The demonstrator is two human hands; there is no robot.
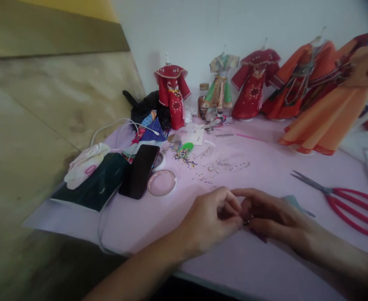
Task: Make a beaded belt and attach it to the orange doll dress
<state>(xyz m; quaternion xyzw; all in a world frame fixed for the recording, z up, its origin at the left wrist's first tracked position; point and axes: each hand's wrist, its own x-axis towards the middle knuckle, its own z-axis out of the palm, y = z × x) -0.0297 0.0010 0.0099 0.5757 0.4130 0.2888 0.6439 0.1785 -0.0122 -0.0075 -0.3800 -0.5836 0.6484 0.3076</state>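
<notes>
Left of the scissors (328,191), a small beaded piece (246,222) is pinched at the fingertips of the left hand (207,219) and right hand (276,217); farther left, lettering (102,190) on the dark green booklet (90,195) is illegible.

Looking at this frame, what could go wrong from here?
The tiny piece pinched between the left hand and right hand could slip and be hard to find. Loose beads beside the green dish might scatter if the table is bumped. The white cable, drooping past the table's edge near the left forearm, could snag.
</notes>
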